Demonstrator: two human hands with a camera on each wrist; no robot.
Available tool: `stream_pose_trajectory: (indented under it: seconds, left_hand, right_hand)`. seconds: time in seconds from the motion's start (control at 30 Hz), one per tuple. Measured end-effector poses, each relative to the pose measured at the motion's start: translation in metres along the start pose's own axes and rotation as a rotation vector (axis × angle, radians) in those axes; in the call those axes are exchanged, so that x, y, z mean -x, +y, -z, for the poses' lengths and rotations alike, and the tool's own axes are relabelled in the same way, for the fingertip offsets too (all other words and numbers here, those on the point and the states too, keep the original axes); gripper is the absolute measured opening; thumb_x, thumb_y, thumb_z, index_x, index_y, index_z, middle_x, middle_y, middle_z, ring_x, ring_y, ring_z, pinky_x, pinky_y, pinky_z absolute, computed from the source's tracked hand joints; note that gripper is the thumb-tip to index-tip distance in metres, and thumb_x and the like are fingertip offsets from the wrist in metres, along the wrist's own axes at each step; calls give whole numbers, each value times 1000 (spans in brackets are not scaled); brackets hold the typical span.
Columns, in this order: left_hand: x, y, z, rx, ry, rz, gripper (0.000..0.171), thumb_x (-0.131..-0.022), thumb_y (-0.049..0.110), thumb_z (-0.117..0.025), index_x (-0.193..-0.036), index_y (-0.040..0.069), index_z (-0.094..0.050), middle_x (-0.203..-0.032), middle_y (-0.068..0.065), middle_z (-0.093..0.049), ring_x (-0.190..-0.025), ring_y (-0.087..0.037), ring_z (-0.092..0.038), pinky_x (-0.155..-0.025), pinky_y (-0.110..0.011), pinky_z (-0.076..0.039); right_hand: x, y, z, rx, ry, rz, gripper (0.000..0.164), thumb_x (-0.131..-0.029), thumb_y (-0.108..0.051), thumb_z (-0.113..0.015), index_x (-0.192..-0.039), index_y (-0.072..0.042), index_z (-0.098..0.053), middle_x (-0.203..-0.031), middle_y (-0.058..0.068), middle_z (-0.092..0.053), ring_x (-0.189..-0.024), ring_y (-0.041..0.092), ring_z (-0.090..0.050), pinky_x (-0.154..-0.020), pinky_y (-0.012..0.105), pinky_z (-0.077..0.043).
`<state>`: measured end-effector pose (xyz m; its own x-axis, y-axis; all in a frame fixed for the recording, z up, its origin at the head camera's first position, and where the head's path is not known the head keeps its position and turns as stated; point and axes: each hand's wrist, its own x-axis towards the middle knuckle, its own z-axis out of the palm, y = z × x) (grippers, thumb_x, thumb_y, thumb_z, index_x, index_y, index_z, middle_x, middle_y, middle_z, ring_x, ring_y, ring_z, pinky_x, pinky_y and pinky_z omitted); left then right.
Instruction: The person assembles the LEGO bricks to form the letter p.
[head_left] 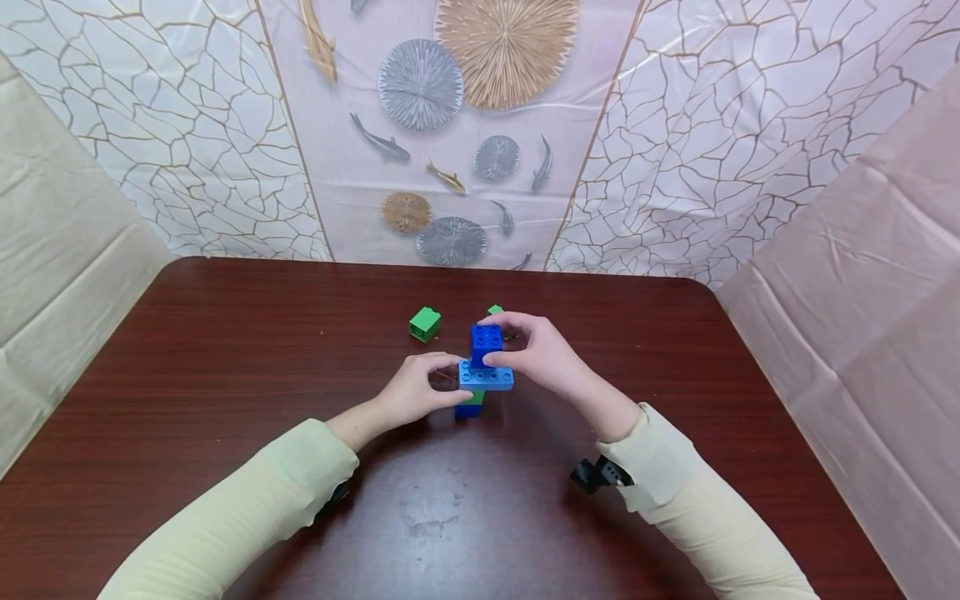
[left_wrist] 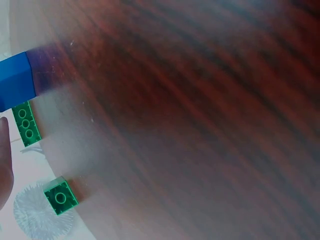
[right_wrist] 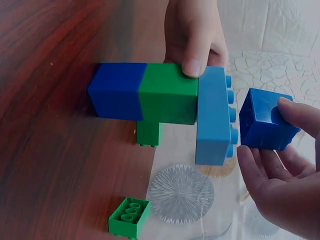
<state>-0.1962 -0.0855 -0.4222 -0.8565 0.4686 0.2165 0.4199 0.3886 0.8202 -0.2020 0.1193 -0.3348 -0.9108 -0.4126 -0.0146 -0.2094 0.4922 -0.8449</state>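
As pale sleeves [head_left: 240, 504] reach in over the glossy dark-red bench [head_left: 465, 533], both hands meet near its middle. The left hand [head_left: 415, 390] pinches the side of a small stack, its thumb on the stack's green block [right_wrist: 169, 95] beside the seam with the piece above. The right hand [head_left: 551, 354] grips a dark blue brick [right_wrist: 270, 120] between thumb and fingers, just above the stack; the right wrist view shows a narrow gap between them.

The held brick points studs upward, its hollow side toward the stack. The stack stands upright on the bench, its long axis vertical, while the light blue brick [right_wrist: 212, 117] on top lies crosswise, running left to right and jutting out toward the right hand.

Shiny and smooth, the held brick has four studs on its top. Beneath the light blue brick come the green block and a dark blue base block [right_wrist: 117, 92].

Farther back lie two loose green blocks [head_left: 425, 323], one partly hidden behind the right hand. Beyond the bench hangs a pale cloth [head_left: 450, 187] printed with fish and gold and grey discs.
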Motion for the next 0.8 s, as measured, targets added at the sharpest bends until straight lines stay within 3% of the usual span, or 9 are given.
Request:
stream_pose_trajectory:
  seconds: [0.47, 0.8]
  left_hand:
    - [1, 0, 1, 17, -10, 2, 39, -79, 18, -75, -115, 7, -65, -108, -6, -69, -94, -16, -65, -86, -31, -53]
    - [1, 1, 2, 20, -25, 13, 39, -80, 18, -74, -117, 7, -64, -109, -6, -68, -95, -16, -65, -87, -32, -53]
  right_hand:
    - [-1, 3, -10, 10, -38, 1, 42, -82, -11, -71, -122, -7, -60, -113, 15, -65, -96, 25, -62, -82, 35, -54]
    - [1, 3, -12, 45, -59, 58, 42, -83, -14, -71, -122, -6, -59, -114, 14, -65, -101, 26, -63, -87, 38, -53]
